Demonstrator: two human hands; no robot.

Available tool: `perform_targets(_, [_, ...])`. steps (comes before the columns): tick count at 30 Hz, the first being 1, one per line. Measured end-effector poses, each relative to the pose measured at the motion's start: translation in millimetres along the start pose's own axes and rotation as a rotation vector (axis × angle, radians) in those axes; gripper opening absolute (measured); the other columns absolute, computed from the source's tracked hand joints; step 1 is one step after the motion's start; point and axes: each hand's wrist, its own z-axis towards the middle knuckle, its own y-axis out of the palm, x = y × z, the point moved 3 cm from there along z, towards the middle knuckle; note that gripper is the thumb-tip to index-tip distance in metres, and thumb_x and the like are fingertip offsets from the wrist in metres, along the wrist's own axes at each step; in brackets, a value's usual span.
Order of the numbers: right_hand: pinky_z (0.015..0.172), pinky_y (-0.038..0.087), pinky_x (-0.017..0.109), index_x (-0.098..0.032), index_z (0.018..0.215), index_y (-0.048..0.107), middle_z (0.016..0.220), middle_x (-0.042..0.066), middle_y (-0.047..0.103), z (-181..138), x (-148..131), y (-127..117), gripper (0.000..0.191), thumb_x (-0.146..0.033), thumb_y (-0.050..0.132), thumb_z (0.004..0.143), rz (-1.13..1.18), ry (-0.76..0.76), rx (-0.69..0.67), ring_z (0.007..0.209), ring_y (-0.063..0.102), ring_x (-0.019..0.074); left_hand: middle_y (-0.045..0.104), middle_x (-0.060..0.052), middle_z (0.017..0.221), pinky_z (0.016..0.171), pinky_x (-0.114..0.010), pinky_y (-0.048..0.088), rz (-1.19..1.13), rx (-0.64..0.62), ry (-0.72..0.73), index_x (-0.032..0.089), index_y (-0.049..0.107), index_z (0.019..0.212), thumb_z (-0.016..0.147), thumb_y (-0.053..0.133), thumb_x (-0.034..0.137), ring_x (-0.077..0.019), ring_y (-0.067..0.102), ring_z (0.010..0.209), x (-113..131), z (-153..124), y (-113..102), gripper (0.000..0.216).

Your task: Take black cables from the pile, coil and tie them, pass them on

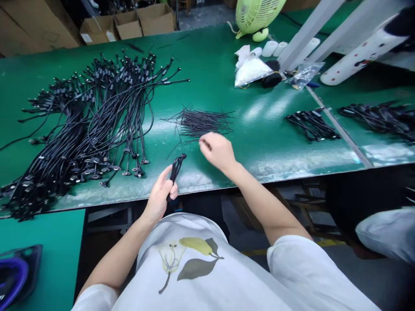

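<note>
My left hand (160, 193) is closed around a folded black cable (177, 167), held upright near the table's front edge. My right hand (218, 149) is at the near side of a loose pile of thin black twist ties (202, 122), its fingers curled and pinched. Whether a tie is between those fingertips is hidden. To the left lies a big heap of black cables (110, 112) with small metal connectors at their ends. On the right rests a small stack of bundled cables (313, 125).
The green table (181, 95) has a seam on the right, with more bundled cables (379, 116) beyond it. At the back stand a green fan (259, 16), a white plastic bag (252, 71) and slanted grey posts (308, 36). Cardboard boxes (128, 26) line the far side.
</note>
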Motion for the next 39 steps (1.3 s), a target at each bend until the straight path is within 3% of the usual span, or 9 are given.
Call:
perform_targets(4, [0.066,0.034,0.024,-0.017,0.081,0.061,0.076,0.002,0.062,-36,-72,14,0.016,-0.018,0.047,0.089,0.271,-0.135,-0.325,0.070,0.052,0.0133,0.040,0.006,0.061,0.056,-0.024,0.033,0.109,-0.034,0.107,0.013,0.054,0.129,0.087,0.061,0.044,-0.0090,0.036,0.055,1,8,-3,0.052])
perform_targets(8, [0.067,0.033,0.028,-0.017,0.078,0.058,0.071,0.003,0.058,-54,-100,10,0.022,-0.018,0.042,0.092,0.128,-0.233,-0.236,0.069,0.048,0.0145,0.055,-0.001,0.071,0.068,-0.028,0.041,0.517,0.030,0.243,0.015,0.066,0.116,0.092,0.051,0.042,-0.0137,0.047,0.065,7,5,-13,0.039])
perform_targets(10, [0.072,0.034,0.031,-0.016,0.081,0.060,0.077,0.006,0.060,-53,-107,5,0.027,-0.016,0.038,0.095,-0.055,-0.422,-0.147,0.076,0.050,0.0172,0.064,-0.005,0.085,0.079,-0.030,0.043,0.730,0.050,0.296,0.018,0.067,0.112,0.092,0.049,0.037,-0.0184,0.055,0.079,10,3,-17,0.034])
perform_targets(14, [0.089,0.035,0.035,-0.014,0.101,0.062,0.114,0.011,0.061,-49,-118,-7,0.030,-0.012,0.032,0.098,-0.246,-0.924,-0.116,0.108,0.050,0.0207,0.059,-0.003,0.066,0.068,-0.030,0.042,0.812,-0.072,0.103,0.016,0.064,0.074,0.087,0.051,0.036,-0.0174,0.052,0.067,5,3,-29,0.027])
perform_targets(18, [0.082,0.037,0.035,-0.015,0.104,0.061,0.107,0.011,0.061,-46,-129,-16,0.031,-0.014,0.030,0.099,-0.368,-1.091,-0.288,0.095,0.052,0.0207,0.047,0.003,0.054,0.055,-0.024,0.033,0.511,-0.180,-0.112,0.016,0.052,0.061,0.078,0.063,0.041,-0.0102,0.041,0.053,2,-5,-35,0.032])
perform_targets(24, [0.068,0.035,0.035,-0.015,0.097,0.065,0.088,0.012,0.059,-49,-145,-16,0.042,-0.003,0.025,0.092,-0.466,-1.050,-0.486,0.077,0.047,0.0217,0.046,0.005,0.055,0.052,-0.023,0.030,0.211,-0.195,-0.297,0.014,0.054,0.066,0.067,0.076,0.045,-0.0072,0.037,0.050,1,-13,-32,0.037])
perform_targets(31, [0.056,0.029,0.033,-0.016,0.071,0.061,0.067,0.008,0.052,-48,-150,-11,0.044,0.004,0.024,0.084,-0.426,-0.989,-0.622,0.058,0.040,0.0185,0.049,0.003,0.060,0.058,-0.025,0.033,0.319,-0.206,-0.253,0.014,0.060,0.072,0.075,0.065,0.033,-0.0100,0.041,0.058,6,-25,-24,0.020])
perform_targets(36, [0.051,0.022,0.031,-0.012,0.082,0.063,0.070,0.011,0.061,-21,-139,-1,0.024,-0.008,0.040,0.085,-0.376,-0.643,-0.697,0.055,0.049,0.0178,0.064,-0.007,0.117,0.101,-0.035,0.036,0.371,-0.113,-0.061,0.019,0.063,0.115,0.078,0.057,0.024,-0.0224,0.052,0.115,13,-21,-20,0.038])
perform_targets(39, [0.054,0.026,0.029,-0.014,0.082,0.062,0.075,0.009,0.064,-10,-137,5,0.027,-0.020,0.038,0.092,-0.153,-0.395,-0.465,0.061,0.054,0.0168,0.048,-0.006,0.144,0.115,-0.036,0.023,0.362,-0.001,0.143,0.021,0.053,0.133,0.094,0.044,0.040,-0.0232,0.033,0.139,19,-8,-22,0.044])
